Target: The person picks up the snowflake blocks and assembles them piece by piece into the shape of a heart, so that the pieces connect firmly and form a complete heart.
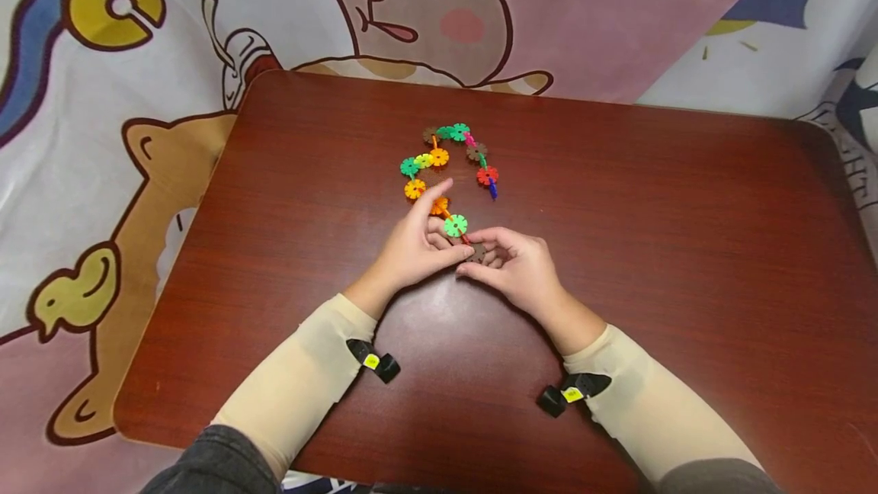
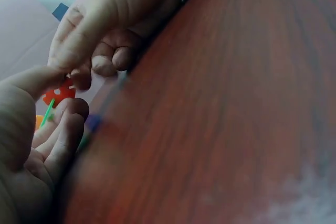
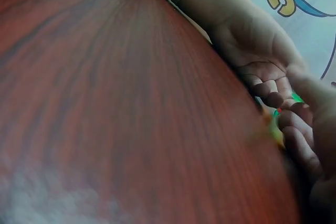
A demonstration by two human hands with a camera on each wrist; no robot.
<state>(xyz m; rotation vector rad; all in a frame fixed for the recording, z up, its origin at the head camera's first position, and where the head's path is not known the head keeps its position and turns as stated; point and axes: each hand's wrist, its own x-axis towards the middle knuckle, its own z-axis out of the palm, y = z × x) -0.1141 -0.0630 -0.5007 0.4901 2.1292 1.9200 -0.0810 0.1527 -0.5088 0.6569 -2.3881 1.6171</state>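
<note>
A chain of notched plastic snowflake discs curves over the table, its near end held up at the hands. In the head view the left hand pinches a brown disc at that end, its index finger stretched out along the chain. The right hand grips the same brown disc between thumb and index finger. A red disc, seen in the left wrist view, joins it to a light green disc. In the right wrist view the fingertips of both hands meet and mostly hide the pieces.
Farther along, the chain has yellow, orange, green and red discs, ending in a blue disc. The brown wooden table has a cartoon-print cloth behind it.
</note>
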